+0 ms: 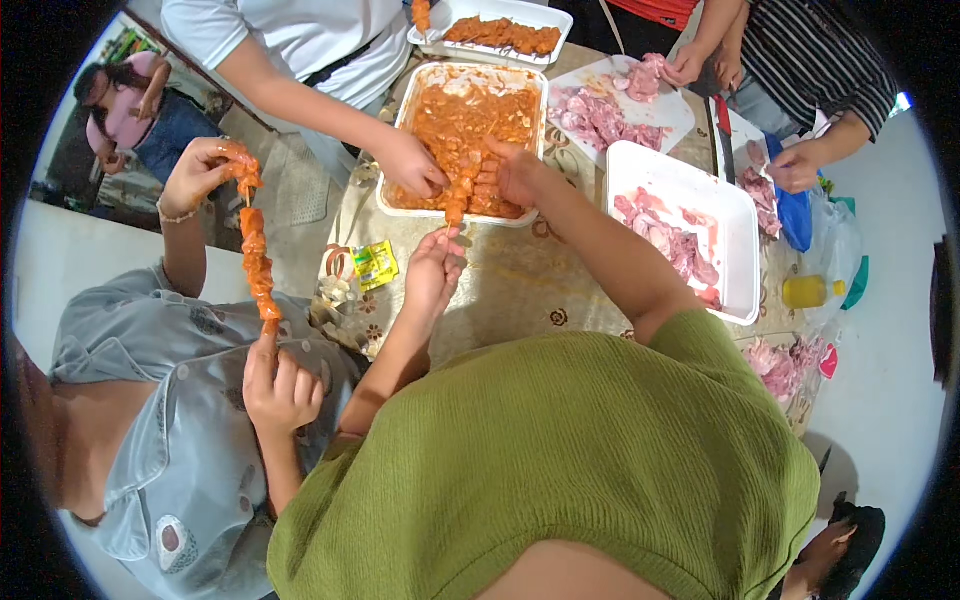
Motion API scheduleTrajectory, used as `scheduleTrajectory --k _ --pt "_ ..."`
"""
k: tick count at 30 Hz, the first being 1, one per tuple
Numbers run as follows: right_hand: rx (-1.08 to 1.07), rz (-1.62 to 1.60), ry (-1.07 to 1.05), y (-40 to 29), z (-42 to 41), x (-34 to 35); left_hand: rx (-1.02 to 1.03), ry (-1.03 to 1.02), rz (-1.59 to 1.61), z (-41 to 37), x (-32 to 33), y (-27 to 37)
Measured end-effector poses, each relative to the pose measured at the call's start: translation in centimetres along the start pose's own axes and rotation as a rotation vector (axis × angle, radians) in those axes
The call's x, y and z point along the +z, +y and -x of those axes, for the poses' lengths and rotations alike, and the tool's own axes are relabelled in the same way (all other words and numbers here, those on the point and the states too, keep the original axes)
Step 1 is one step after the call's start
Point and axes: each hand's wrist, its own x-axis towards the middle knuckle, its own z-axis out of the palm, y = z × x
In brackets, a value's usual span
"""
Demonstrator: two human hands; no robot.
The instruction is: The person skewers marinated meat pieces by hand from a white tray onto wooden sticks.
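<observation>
My left hand [435, 271] pinches the lower end of a skewer threaded with orange marinated meat [456, 204], at the near rim of a white plastic tub [534, 150]. The skewer's upper part lies over the marinated meat [457, 105] in the tub. My right hand [511, 176] is at the tub's right side, thumb up, with its fingers beside the skewered pieces; whether they grip any meat is unclear. A co-worker's hand [414, 163] reaches into the same tub from the left.
A seasoning packet [375, 265] lies left of my left hand. At left a co-worker holds up a loaded skewer [257, 262]. A tray of skewers [561, 37] stands beyond. To the right are a tub of raw meat [739, 247], cutting board [679, 120], red-handled knife [724, 124] and oil bottle [804, 292].
</observation>
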Motion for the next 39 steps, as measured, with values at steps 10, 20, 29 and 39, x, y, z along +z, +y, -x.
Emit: scheduleTrajectory --k 10,20,29,39 --pt "-0.772 0.793 -0.019 0.4 -5.3 -9.3 0.083 0.013 -0.273 -0.3 1.3 0.4" --pt "-0.371 0.099 -0.157 -1.1 -0.9 -3.6 0.151 0.048 -0.349 -0.2 0.5 0.5" --pt "-0.707 0.993 -0.3 -4.5 -0.2 -4.5 0.225 0.103 -0.58 0.3 -0.9 1.1" --pt "-0.397 0.338 0.044 -5.8 -2.7 -5.7 0.156 0.14 -0.519 0.8 -2.0 1.1"
